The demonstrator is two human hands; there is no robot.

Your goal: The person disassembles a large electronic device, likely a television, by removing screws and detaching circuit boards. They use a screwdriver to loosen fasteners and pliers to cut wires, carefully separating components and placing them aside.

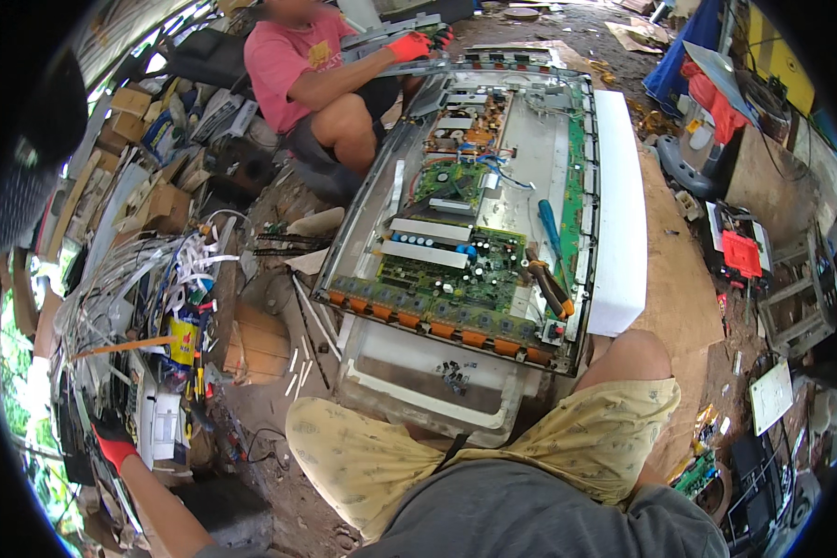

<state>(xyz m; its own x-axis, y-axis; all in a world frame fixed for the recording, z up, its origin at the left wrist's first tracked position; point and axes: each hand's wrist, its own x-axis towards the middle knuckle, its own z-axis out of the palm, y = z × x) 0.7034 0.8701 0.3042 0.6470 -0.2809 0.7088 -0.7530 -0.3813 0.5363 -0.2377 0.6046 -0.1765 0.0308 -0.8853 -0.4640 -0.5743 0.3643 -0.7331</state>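
our left hand (113,444) is beside a white casing (165,423); we cannot tell if it grips anything. our right hand is out of view. the opened panel (541,153) lies well apart, ahead and right of the left hand.

The floor (567,30) is brown and earthy, strewn with scraps, and a large plywood sheet (674,270) lies flat along the right. Cardboard boxes (163,206) and assorted junk pile up on the left, with a tangle of pale cables (191,265) nearer the viewer. Daylight comes in at the left edge, where bright green foliage (19,358) shows through gaps. At the upper right stand a blue tarp (684,70) and a yellow panel (783,60); below them, a brownish board (772,177) leans among more clutter, near a grey frame (795,307).
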